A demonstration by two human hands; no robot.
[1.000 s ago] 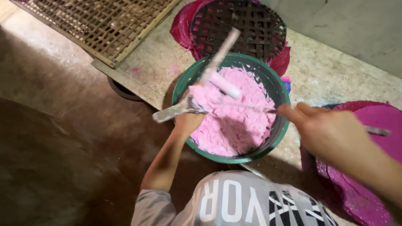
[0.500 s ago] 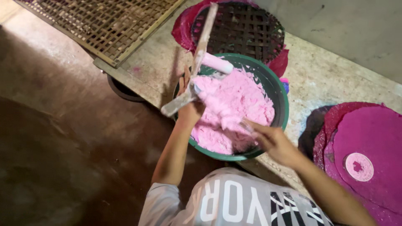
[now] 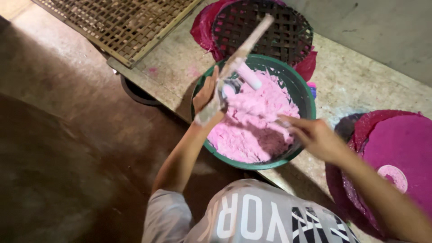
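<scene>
On the speckled stone ledge (image 3: 360, 76) stands one round green bowl (image 3: 302, 92), heaped with a single mass of soft, lumpy pink paste (image 3: 252, 130) that fills most of it. There are two dark woven lattice pieces: a round basket-like tray (image 3: 270, 27) just behind the bowl, resting on a magenta sheet, and a flat rectangular bamboo grid (image 3: 121, 22) at the upper left. One stack of round magenta discs (image 3: 400, 139) lies to the right, the top one bearing a pale circular patch. Two hands are at work. The left hand (image 3: 206, 96) is raised at the bowl's near-left rim, forearm reaching up from the grey printed shirt (image 3: 252, 216), fingers wrapped shut around one long flat wooden paddle (image 3: 238, 58) that slants up and to the right over the bowl; its blade is smeared with pale paste, and a short pink cylindrical roll (image 3: 246, 75) clings to it above the mass. The right hand (image 3: 315, 137) comes in from the lower right, wrist bent, fingers stretched toward the paste at the bowl's right side; its fingertips are blurred, so whether they pinch anything cannot be told. The floor (image 3: 58, 148) below is dark, worn and mottled brown, with a dark round rim tucked under the ledge.
</scene>
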